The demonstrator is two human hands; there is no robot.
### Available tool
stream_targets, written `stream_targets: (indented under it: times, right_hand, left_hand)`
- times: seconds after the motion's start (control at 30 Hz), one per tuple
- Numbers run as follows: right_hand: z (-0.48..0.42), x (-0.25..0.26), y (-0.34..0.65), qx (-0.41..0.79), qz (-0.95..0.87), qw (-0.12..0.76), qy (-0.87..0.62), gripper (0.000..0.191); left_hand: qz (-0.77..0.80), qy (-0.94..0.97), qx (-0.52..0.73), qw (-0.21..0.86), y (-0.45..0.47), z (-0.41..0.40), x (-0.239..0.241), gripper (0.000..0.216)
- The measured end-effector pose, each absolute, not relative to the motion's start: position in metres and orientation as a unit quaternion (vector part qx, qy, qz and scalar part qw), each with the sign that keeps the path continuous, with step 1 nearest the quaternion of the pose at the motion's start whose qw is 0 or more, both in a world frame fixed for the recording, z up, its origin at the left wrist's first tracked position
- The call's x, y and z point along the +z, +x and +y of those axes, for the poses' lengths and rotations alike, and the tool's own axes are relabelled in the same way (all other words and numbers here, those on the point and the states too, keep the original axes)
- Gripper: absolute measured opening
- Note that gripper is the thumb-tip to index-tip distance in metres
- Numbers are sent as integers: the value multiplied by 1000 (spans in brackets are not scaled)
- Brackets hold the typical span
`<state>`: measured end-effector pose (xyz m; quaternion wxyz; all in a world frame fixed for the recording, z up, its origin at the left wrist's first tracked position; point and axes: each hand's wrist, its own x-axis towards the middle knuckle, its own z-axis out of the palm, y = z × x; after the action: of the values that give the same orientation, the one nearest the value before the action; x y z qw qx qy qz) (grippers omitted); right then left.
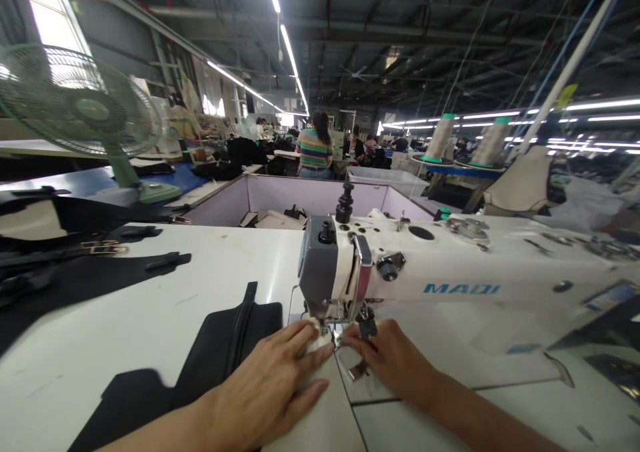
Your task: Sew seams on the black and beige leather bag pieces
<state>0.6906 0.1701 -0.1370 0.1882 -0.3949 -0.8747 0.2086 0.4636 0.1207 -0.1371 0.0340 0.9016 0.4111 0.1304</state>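
Observation:
A white sewing machine [465, 265] marked with blue letters stands in front of me, its head above both hands. My left hand [273, 382] lies flat with fingers stretched out, fingertips close beside the presser foot [336, 335]. Under that palm is a pale surface; whether it is a workpiece or the table I cannot tell. To the right of the needle area, my right hand [395, 362] has its fingers bent and pressed together. What they grip, if anything, is hidden. A black leather-like panel with a strap [227, 335] lies left of the machine, partly behind my left forearm.
Black pieces with buckles [105, 247] are heaped on the white table [210, 255] at left. A green fan [95, 109] stands behind them. Beyond the machine is a lilac-walled bin [320, 192] holding pale pieces. Thread cones [440, 139] stand at right. A person [315, 147] is farther back.

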Motion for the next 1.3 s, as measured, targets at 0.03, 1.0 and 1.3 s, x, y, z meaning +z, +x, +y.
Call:
stream_targets:
  times: [0.03, 1.0, 1.3]
  right_hand:
    - [175, -140, 692, 224, -863, 212, -400, 29]
    - [194, -139, 704, 322, -770, 319, -450, 42]
    - [182, -133, 710, 243, -846, 256, -400, 25]
  left_hand:
    - [412, 901, 129, 34, 463, 121, -138, 38]
    - [394, 906, 155, -22, 463, 119, -138, 36]
    - [387, 911, 140, -5, 461, 123, -135, 36]
